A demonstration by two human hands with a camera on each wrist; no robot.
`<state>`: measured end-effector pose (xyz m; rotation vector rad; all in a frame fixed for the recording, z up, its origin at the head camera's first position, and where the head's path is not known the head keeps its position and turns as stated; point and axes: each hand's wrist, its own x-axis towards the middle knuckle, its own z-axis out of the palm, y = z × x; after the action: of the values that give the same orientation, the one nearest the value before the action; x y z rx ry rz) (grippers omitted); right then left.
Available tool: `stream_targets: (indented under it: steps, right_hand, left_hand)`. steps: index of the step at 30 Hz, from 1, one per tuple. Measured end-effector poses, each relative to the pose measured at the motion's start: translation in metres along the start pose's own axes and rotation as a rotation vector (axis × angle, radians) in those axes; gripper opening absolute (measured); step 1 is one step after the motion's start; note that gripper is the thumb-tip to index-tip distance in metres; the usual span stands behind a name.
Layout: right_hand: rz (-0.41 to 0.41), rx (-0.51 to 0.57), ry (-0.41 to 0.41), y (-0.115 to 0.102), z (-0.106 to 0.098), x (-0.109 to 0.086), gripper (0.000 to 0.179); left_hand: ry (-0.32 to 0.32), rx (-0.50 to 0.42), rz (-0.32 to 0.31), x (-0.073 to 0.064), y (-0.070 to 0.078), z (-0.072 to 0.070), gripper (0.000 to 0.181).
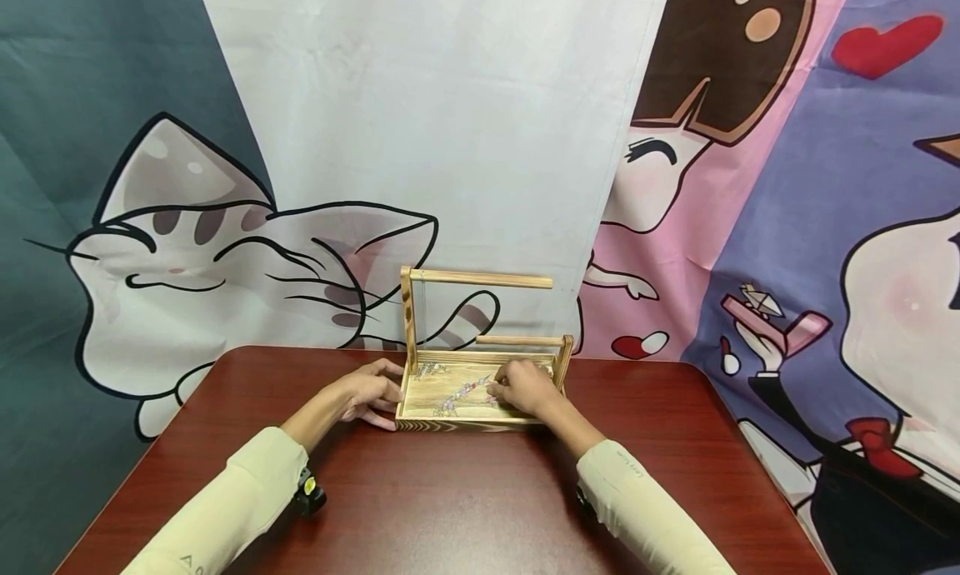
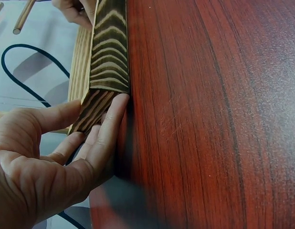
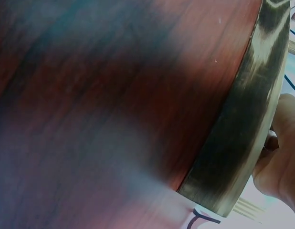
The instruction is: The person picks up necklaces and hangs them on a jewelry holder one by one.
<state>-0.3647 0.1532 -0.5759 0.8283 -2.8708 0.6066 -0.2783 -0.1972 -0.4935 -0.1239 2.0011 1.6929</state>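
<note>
A shallow wooden tray (image 1: pixel 465 426) with dark wavy grain stands on the table, an upright post and horizontal bar above it. My left hand (image 1: pixel 369 394) holds its left end; in the left wrist view the thumb (image 2: pixel 61 116) is at the upper edge and the fingers (image 2: pixel 107 126) lie along the end and lower edge. My right hand (image 1: pixel 527 387) reaches into the tray's right half, fingers bent down beside a string of small colourful jewellery (image 1: pixel 462 394). The tray's front wall (image 3: pixel 238 119) hides those fingertips in the right wrist view, so whether they pinch anything is unclear.
The tall bar (image 1: pixel 483 279) extends rightward from the left post, and a shorter lower bar (image 1: pixel 519 340) extends leftward from the right post. More small pieces (image 1: pixel 431 369) lie at the tray's back left. A printed curtain (image 1: pixel 465 142) hangs behind the red-brown table (image 1: pixel 465 500).
</note>
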Motion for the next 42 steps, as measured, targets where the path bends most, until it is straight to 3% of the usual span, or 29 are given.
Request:
stream_targets:
  steps: [6,8,13,16,19,22,23,30,42]
  right_hand:
    - [0.078,0.039,0.032,0.001,0.009,0.002,0.013]
    - [0.088,0.047,0.032,-0.009,0.0,-0.003,0.013]
    - [0.065,0.121,0.015,-0.021,-0.015,-0.011,0.019]
    - [0.025,0.203,0.002,-0.016,-0.016,-0.012,0.027]
    - [0.034,0.286,-0.021,-0.029,-0.029,-0.017,0.03]
    - [0.107,0.381,-0.054,-0.048,-0.048,-0.022,0.03]
    - [0.164,0.409,-0.071,-0.06,-0.056,-0.024,0.028]
    - [0.356,0.585,-0.099,-0.072,-0.064,-0.028,0.028]
    - [0.427,0.772,-0.16,-0.074,-0.077,-0.03,0.032]
  left_hand:
    - [-0.01,0.007,0.003,-0.002,0.0,0.0,0.064]
    - [-0.008,0.007,0.003,-0.003,0.0,0.0,0.064]
    - [-0.012,0.013,0.002,-0.004,0.0,0.0,0.064]
    - [-0.008,0.01,-0.004,-0.004,0.0,0.0,0.064]
    - [0.001,0.012,-0.003,-0.004,0.001,0.0,0.064]
    - [0.005,0.015,-0.001,-0.004,0.001,0.0,0.065]
    - [0.005,0.016,0.001,-0.003,0.001,0.0,0.065]
    - [0.002,0.013,0.0,-0.002,0.001,0.001,0.065]
    - [-0.002,0.02,0.003,-0.002,0.001,0.001,0.065]
